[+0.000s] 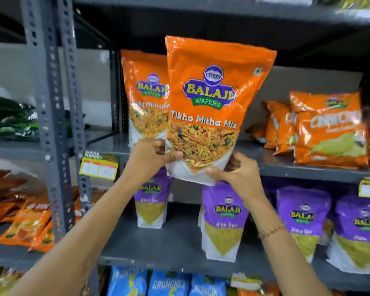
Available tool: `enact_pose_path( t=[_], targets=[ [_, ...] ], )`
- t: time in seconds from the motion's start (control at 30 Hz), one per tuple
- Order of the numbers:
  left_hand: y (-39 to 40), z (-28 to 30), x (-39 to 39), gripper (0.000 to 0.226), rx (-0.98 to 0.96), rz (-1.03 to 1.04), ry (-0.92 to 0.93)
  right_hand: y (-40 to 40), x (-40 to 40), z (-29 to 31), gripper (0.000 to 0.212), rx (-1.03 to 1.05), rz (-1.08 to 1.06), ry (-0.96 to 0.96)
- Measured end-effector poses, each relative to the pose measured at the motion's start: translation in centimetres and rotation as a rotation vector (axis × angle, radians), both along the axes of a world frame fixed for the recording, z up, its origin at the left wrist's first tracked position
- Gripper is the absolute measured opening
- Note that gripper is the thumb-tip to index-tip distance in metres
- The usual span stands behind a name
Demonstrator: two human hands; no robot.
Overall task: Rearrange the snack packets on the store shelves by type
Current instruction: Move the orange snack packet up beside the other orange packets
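An orange Tikha Mitha Mix packet [214,99] is held upright in front of the middle shelf [308,169]. My left hand [150,159] grips its lower left corner and my right hand [237,171] grips its lower right corner. A second, matching orange packet [143,97] stands on the shelf just behind and to the left, partly hidden by the held one. Purple Aloo Sev packets [224,221] stand on the shelf below.
Orange Crunchex bags [329,129] lie at the right of the middle shelf. Blue Crunchex bags [169,283] fill the bottom shelf. A grey slotted upright [51,116] divides off the left rack, which holds orange packets [28,223] and green ones [13,118]. A yellow price tag [98,167] hangs on the shelf edge.
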State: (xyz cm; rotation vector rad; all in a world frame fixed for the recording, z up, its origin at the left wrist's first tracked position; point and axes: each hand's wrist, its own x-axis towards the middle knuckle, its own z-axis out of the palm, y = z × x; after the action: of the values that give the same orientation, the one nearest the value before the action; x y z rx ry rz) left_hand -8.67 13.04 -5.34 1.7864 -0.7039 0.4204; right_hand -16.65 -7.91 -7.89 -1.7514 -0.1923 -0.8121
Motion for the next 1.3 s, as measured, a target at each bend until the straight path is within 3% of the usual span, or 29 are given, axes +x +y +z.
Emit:
enact_pose_path(
  t=[0.1, 0.2, 0.37, 0.53, 1.3],
  targets=[
    [-2.6, 3.1, 1.5, 0.061, 0.03, 0.001, -0.049, -2.5, 0.8, 3.3, 0.047, -0.037, -0.029, -0.021],
    [-5.9, 4.6, 3.6, 0.049, 0.036, 0.013, -0.055, -5.8, 2.8, 5.3, 0.041, -0.041, -0.045, 0.037],
    [-11.2, 3.9, 6.5, 0.057, 0.02, -0.021, 0.018, -10.8, 6.4, 5.2, 0.057, -0.013, -0.066, 0.167],
    [-14.1, 2.4, 8.9, 0.058, -0.004, -0.011, 0.085, -13.2, 8.8, 4.6, 0.055, -0.012, -0.07, 0.216],
    [-14.4, 1.2, 10.2, 0.052, 0.266, 0.121, -0.091, -14.9, 12.1, 3.4, 0.041, -0.128, 0.075, 0.249]
  ],
)
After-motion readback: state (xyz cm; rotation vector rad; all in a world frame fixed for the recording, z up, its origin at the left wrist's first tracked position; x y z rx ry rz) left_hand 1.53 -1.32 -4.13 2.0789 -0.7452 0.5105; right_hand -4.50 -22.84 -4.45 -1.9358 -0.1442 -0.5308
